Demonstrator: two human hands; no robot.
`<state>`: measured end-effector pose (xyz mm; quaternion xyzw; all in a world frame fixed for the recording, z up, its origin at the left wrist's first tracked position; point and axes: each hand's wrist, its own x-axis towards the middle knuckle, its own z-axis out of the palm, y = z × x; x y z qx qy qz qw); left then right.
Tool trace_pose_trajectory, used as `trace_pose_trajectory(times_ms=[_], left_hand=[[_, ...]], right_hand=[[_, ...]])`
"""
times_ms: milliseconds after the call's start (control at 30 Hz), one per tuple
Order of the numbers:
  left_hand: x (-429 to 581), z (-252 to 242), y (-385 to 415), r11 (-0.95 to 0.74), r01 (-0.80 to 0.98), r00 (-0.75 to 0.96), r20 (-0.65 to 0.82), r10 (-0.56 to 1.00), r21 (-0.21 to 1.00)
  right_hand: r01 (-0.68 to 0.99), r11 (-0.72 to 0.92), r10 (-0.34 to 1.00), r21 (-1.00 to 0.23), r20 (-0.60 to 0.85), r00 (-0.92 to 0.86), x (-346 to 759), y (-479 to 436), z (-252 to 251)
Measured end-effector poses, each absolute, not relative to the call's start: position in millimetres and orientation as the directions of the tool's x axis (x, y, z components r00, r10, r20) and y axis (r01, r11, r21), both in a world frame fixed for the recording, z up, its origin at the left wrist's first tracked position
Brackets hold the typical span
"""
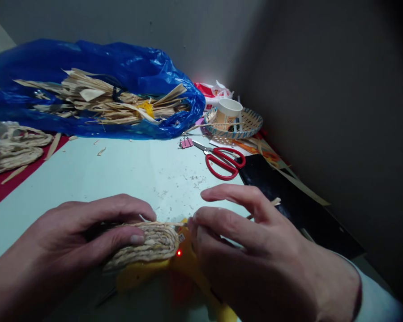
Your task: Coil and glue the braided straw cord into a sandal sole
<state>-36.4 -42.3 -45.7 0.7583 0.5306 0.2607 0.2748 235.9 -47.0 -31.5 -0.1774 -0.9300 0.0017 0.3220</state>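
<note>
My left hand (pixel 104 228) grips a coiled oval piece of braided straw (pixel 156 243), thumb on its upper face and fingers behind. From the coil's top edge a thin straw strand (pixel 169 223) runs right to the fingertips of my right hand (pixel 245 237). Those fingertips are pinched on the strand, while the index finger is raised. A pale strand end (pixel 276 201) sticks out beyond the right hand. Beneath the coil lies a yellow glue gun (pixel 188 259) with a lit red light; its lower part is partly hidden by the right hand.
Red-handled scissors (pixel 223 163) and a pink binder clip (pixel 186 142) lie ahead. Behind is a blue plastic bag (pixel 97 53) with dried straw bundles (pixel 121 100). A paper cup (pixel 229 107) stands in a woven basket (pixel 255 123). Braided straw (pixel 16 147) lies left; a black sheet (pixel 298 210), right.
</note>
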Motion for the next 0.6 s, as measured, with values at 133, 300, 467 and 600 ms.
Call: trace_pose_trajectory(times_ms=[133, 300, 467, 600], left_hand=[[-35.1, -44.9, -44.0, -0.290, 0.641, 0.308, 0.108, 0.945, 0.711], [-34.7, -46.0, -42.7, -0.274, 0.639, 0.292, 0.103, 0.951, 0.719], [-34.9, -45.9, -43.6, -0.219, 0.655, 0.231, 0.084, 0.969, 0.723], [-34.4, -46.3, -46.1, -0.207, 0.656, 0.200, 0.096, 0.975, 0.726]], right_hand=[[0.324, 0.939, 0.332, -0.113, 0.547, -0.769, 236.1, -45.7, -25.5], [0.321, 0.939, 0.332, -0.123, 0.561, -0.758, 238.7, -47.8, -27.6], [0.325, 0.941, 0.324, -0.093, 0.518, -0.791, 239.3, -48.8, -28.6], [0.353, 0.925, 0.371, -0.141, 0.534, -0.760, 236.1, -51.0, -28.3]])
